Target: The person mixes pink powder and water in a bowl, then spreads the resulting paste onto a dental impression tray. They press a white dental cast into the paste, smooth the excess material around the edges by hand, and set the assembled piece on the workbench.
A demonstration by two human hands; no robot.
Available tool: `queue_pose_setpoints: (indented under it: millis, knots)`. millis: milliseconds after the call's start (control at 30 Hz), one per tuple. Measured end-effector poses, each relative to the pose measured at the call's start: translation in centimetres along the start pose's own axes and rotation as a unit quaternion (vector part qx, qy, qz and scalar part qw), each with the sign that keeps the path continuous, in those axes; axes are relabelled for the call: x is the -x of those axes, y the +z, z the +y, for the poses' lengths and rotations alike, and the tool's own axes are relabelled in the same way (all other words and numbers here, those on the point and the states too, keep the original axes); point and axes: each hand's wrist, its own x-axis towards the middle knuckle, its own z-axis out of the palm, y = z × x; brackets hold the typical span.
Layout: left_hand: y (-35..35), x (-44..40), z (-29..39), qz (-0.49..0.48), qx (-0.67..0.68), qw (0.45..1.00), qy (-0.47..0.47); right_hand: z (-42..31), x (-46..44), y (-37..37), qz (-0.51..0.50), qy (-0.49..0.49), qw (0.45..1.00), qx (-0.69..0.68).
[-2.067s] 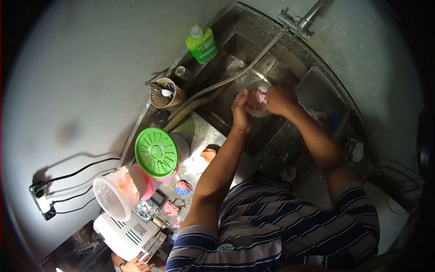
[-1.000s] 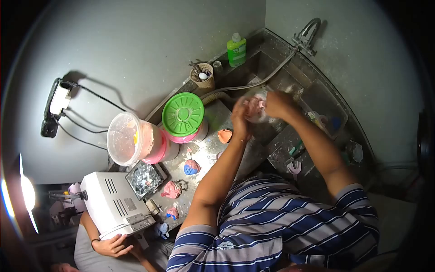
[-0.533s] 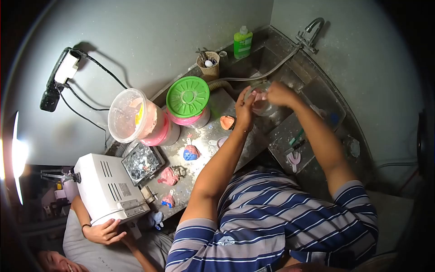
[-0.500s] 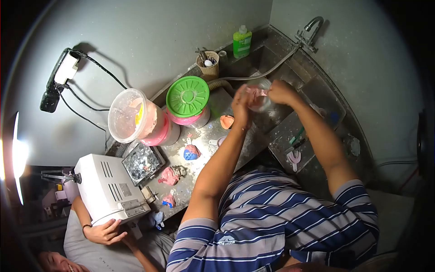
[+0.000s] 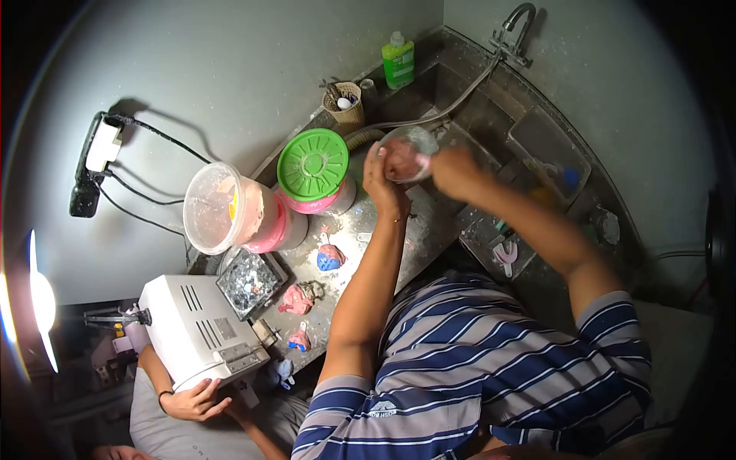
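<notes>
My left hand [image 5: 383, 188] is wrapped around a clear bowl [image 5: 426, 139], which is tilted toward me. A pink paste [image 5: 399, 158] coats the inside of the bowl. My right hand [image 5: 458, 173], smeared by motion, is closed at the bowl's right rim. From it a pale pink mixing spatula [image 5: 422, 160] reaches into the paste; most of the spatula is hidden. On the counter left of my left forearm lie dental impression trays with pink and blue material [image 5: 330, 258], and a pink lump [image 5: 296, 300] lies beside them.
A green-lidded tub [image 5: 313, 165] and an open clear container [image 5: 215, 207] stand at left. Behind are a wicker cup [image 5: 346, 107], a green bottle [image 5: 399, 63] and a sink with a faucet [image 5: 515, 38]. Another person's hand [image 5: 195, 400] touches a white machine [image 5: 203, 330].
My hands and the bowl have shifted left, and the bowl now tilts so its pink contents show. The view has turned slightly. My left arm now covers the orange piece on the counter.
</notes>
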Motion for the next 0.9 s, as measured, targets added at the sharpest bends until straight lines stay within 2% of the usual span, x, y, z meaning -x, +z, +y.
queue_pose_setpoints:
  millis: [33,67,100,167,233,267,300,367,400,433,500,533,567,633,667,700,767,833,867,900]
  knots:
    - [0.2,0.2,-0.2,0.000,-0.004,1.000,-0.003,-1.6,0.9,-0.3,-0.001,-0.047,0.998,0.049]
    - [0.3,1.0,-0.9,-0.015,-0.091,0.996,0.015,-2.4,1.1,-1.3,-0.036,0.008,0.999,-0.020]
    - [0.5,1.4,-1.2,-0.033,-0.176,0.983,0.034,-1.0,-0.1,-2.1,-0.074,0.018,0.994,-0.072]
    - [0.5,1.5,-0.7,-0.040,-0.156,0.986,0.037,0.4,-0.9,-3.6,-0.130,0.116,0.982,-0.073]
    - [1.1,0.7,0.4,0.011,-0.121,0.991,0.063,-2.5,1.0,-1.2,-0.042,0.036,0.998,-0.016]
    - [-2.1,-0.8,-2.5,-0.041,-0.178,0.979,0.093,-1.8,0.1,-1.5,-0.046,0.058,0.994,-0.077]
    - [-0.5,0.9,-2.2,-0.074,-0.224,0.967,0.092,-1.0,-0.8,-1.9,-0.047,0.080,0.986,-0.138]
    - [1.6,1.6,-0.1,-0.002,-0.122,0.992,0.031,1.9,-1.9,-0.5,-0.079,0.088,0.990,-0.075]
    - [-0.2,-0.4,0.2,-0.012,-0.108,0.993,0.037,0.7,-1.1,0.8,-0.059,0.031,0.997,-0.032]
    - [-0.2,-1.0,-0.3,-0.022,-0.115,0.992,0.038,-0.8,-0.4,-0.6,-0.043,0.052,0.995,-0.067]
    - [-1.2,0.3,-1.9,-0.052,-0.278,0.956,0.080,-1.6,0.0,-1.6,-0.030,0.073,0.991,-0.109]
    - [-0.1,0.3,-1.2,-0.072,-0.185,0.976,0.089,0.1,-0.9,-1.0,-0.048,0.095,0.990,-0.096]
    - [0.6,0.3,0.4,0.000,-0.145,0.989,0.026,0.9,-1.6,-0.3,-0.063,0.114,0.988,-0.081]
    - [-0.2,-0.8,-0.1,-0.019,-0.233,0.969,0.077,-0.8,-0.3,1.0,-0.075,-0.017,0.997,-0.017]
    - [-0.8,-1.0,-0.3,-0.018,-0.237,0.969,0.072,-0.3,-0.7,1.0,0.004,0.026,0.998,-0.050]
    - [-0.8,-0.7,0.0,-0.034,-0.247,0.966,0.067,0.9,-1.4,-2.9,-0.076,0.059,0.992,-0.080]
    - [-0.6,-0.7,-0.1,-0.050,-0.252,0.964,0.065,2.5,-1.5,2.8,0.019,0.043,0.998,-0.050]
    - [-0.4,-1.6,-0.6,-0.046,-0.285,0.955,0.071,2.2,-2.5,1.2,-0.002,0.050,0.995,-0.084]
    - [-0.7,-1.1,-1.2,-0.070,-0.296,0.952,0.042,1.7,-2.2,0.3,-0.032,0.056,0.990,-0.124]
    - [0.1,-1.1,-0.8,-0.069,-0.295,0.952,0.042,2.6,-2.5,-1.5,-0.006,0.140,0.980,-0.142]
